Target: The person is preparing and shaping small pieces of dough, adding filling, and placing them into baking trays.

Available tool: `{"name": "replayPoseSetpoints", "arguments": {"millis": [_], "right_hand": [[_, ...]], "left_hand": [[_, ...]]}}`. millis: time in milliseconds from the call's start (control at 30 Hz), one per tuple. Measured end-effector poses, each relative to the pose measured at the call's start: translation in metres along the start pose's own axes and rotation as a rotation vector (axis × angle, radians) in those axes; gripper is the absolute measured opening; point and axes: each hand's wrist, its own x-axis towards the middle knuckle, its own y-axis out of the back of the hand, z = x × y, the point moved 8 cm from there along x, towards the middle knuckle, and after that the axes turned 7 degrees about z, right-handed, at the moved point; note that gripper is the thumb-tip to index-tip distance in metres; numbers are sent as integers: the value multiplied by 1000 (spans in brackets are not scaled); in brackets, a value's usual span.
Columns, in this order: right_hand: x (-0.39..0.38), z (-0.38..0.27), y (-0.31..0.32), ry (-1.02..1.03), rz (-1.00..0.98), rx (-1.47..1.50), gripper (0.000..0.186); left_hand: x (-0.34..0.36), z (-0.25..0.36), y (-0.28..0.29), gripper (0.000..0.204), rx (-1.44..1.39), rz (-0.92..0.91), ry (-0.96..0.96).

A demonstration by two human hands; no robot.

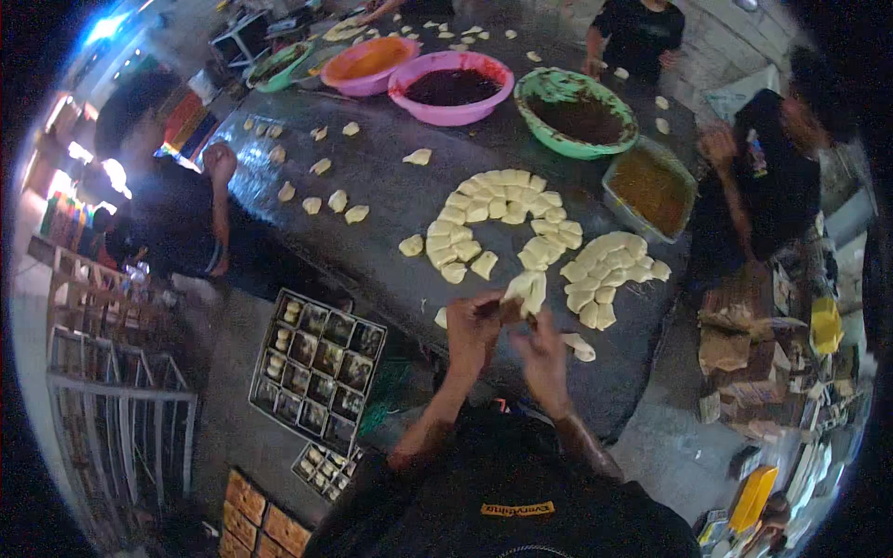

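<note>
- Head view, left hand (472, 321): fingers drawn in narrow, pinching a stretched, pale cream piece of soft dough (526, 290) above the near edge of a dark, smooth-topped worktable (391, 200).
- Right hand (541, 352): just beside that piece, blurred; cannot tell whether its fingers grip or stand apart.
- Beyond the hands, a curved cluster of cream dough pieces (479, 202); to its right, a second, fan-shaped cluster of cream dough pieces (605, 263).
- A folded cream dough piece (581, 347) lies just right of the right hand.
- Farther back: pink round basin with dark red contents (507, 86), green round basin with brown, smeared contents (625, 130), squarish translucent tub of brownish filling (690, 200).
- Writing: dark lettering on a small yellow rectangular patch (517, 509) on the wearer's black shirt (446, 484). Small multicoloured print (755, 152) on the dark shirt of a co-worker at right; too small to read.
- Partly hidden: a pale dough lump (441, 317) behind the left hand; a lower compartmented tray (316, 468), covered in part by a larger dark metal compartmented tray (319, 363).
- Cut off: a co-worker at the top edge, only a forearm and dark clothing showing. Glare at left blurs another co-worker's outline.
</note>
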Motion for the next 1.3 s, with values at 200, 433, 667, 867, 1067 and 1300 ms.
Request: {"name": "replayPoseSetpoints", "arguments": {"millis": [200,433,667,867,1067,1300], "right_hand": [[30,-26,-48,312,17,-689,81],[82,-58,-87,242,-107,-491,85],[119,-75,-119,604,-126,-468,49],[117,-86,-110,865,-71,-427,32],[93,-88,-68,651,326,-476,30],[38,-46,-64,62,166,-348,36]], "left_hand": [[9,-4,25,26,-110,78,51],[77,-34,84,32,-128,200,13],[116,-48,106,32,-578,55,508],[108,-40,87,29,-765,-122,642],[61,18,90,22,179,-256,-206],[-4,-17,73,35,208,-240,70]]}}
